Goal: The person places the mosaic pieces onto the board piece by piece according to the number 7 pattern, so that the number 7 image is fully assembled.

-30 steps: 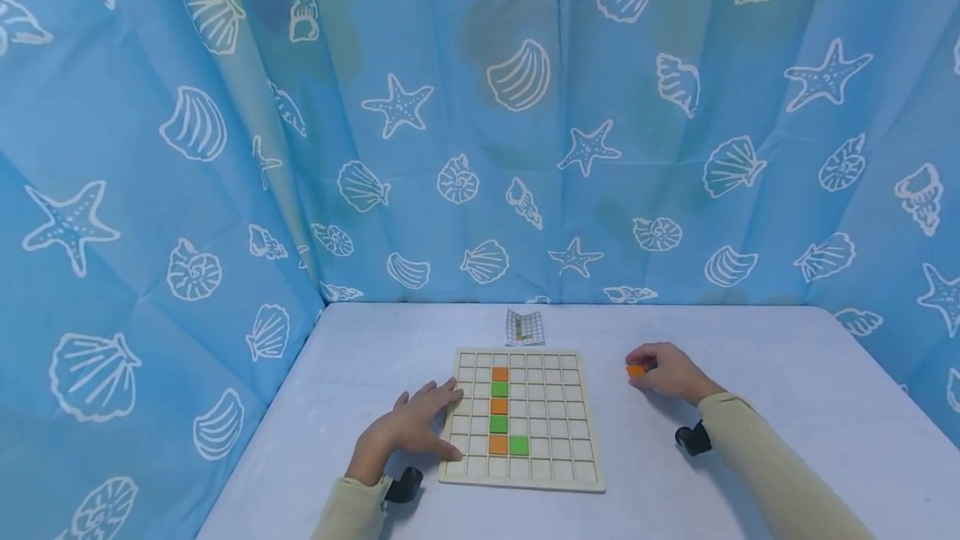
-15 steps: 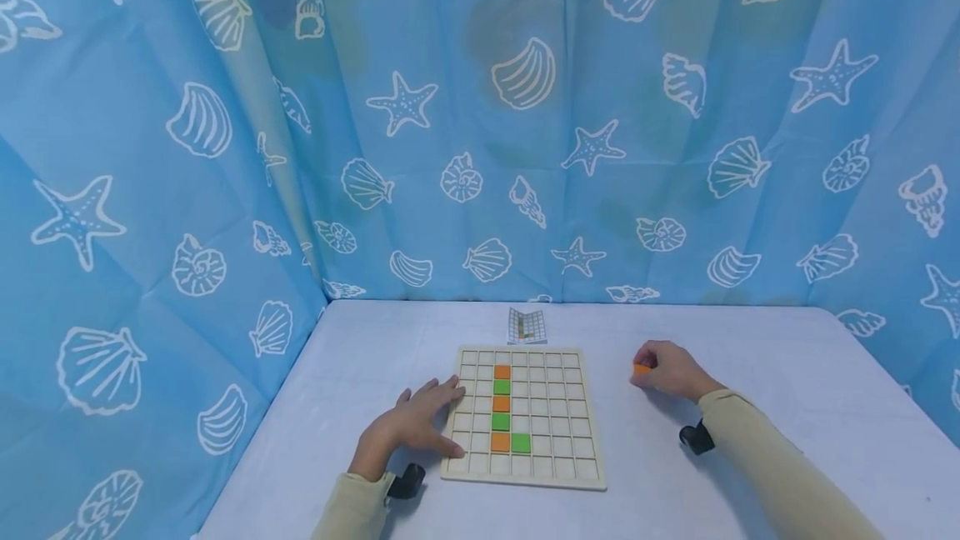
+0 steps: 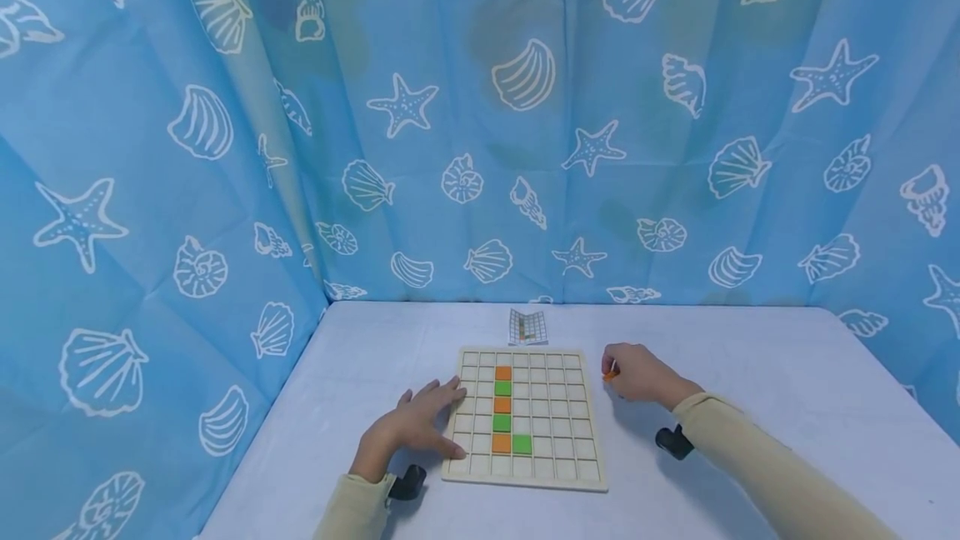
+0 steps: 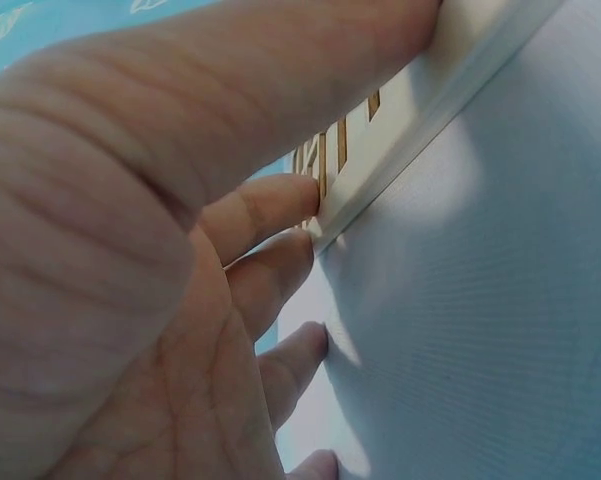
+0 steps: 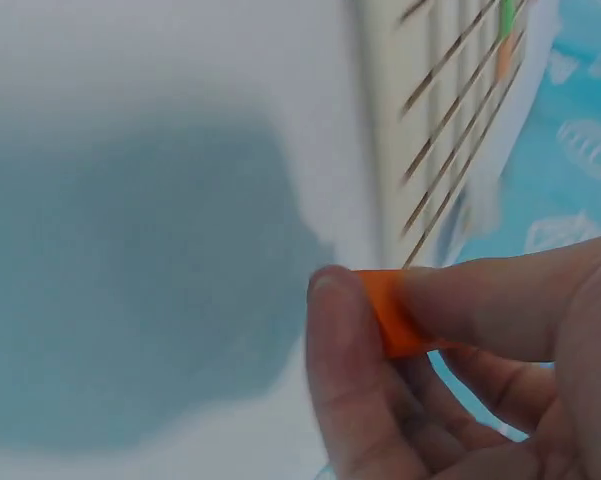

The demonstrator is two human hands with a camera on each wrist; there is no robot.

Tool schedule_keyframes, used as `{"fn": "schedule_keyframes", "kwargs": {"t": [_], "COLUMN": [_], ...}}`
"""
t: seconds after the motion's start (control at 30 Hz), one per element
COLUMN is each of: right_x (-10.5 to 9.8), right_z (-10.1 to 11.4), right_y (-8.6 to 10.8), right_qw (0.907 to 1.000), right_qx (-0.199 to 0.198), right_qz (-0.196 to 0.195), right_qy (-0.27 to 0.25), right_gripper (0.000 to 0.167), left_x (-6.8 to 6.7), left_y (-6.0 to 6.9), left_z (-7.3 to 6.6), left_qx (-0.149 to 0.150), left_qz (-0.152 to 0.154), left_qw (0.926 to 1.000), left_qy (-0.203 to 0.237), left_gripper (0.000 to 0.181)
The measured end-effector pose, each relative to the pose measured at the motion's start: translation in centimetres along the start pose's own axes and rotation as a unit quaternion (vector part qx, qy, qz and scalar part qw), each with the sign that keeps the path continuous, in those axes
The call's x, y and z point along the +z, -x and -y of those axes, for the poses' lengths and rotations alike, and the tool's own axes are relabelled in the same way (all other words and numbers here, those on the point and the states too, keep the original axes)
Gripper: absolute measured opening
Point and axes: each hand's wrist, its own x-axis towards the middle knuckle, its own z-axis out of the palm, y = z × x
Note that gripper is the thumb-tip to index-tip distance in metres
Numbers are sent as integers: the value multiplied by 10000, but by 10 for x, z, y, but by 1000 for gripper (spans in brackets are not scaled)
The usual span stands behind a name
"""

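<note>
A pale wooden grid board (image 3: pixel 555 469) lies flat on the table. In one column, orange and green square tiles (image 3: pixel 502 422) alternate, and a green tile (image 3: pixel 522 444) sits to the right of the lowest orange one. My left hand (image 3: pixel 412 426) rests at the board's left edge, thumb and fingers spread; the left wrist view shows the thumb and fingertips touching the rim. Just off the board's right edge, my right hand (image 3: pixel 641 375) pinches an orange tile (image 5: pixel 392 312) between thumb and fingers above the table.
Behind the board stands a small folded card (image 3: pixel 528 327) printed with a grid and coloured squares. A white cloth covers the table (image 3: pixel 390 332). Blue curtains (image 3: pixel 450 148) with shell and starfish prints hang at the back and sides.
My right hand, with the orange tile pinched, has moved left toward the board within the last half second. The left hand and the tiles on the board have stayed put.
</note>
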Motion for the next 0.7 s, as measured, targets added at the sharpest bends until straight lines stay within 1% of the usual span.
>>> {"fn": "schedule_keyframes", "kwargs": {"t": [0.1,0.23,0.33,0.47,0.6,0.7], "right_x": [9,23,34,49,62,68], "right_z": [18,35,42,48,54,58], "right_y": [2,7,12,16,20,23], "right_qw": [9995,9974,9945,9901,9877,9872], "right_qx": [-65,-423,-638,-697,-770,-984], "right_qz": [-67,-159,-47,166,294,300], "right_qy": [-315,-562,-830,-1207,-1326,-1219], "right_gripper": [10,13,14,12,12,12], "left_x": [1,0,0,1,0,0], "left_y": [0,-1,-1,0,0,0], "left_z": [1,0,0,0,0,-1], "left_qx": [-11,-28,-35,-13,36,32], "left_qz": [0,22,27,16,22,20], "left_qw": [10000,10000,10000,10000,9999,10000], "left_qy": [-23,-23,-42,-90,-109,-71], "left_gripper": [95,96,96,96,96,96]}}
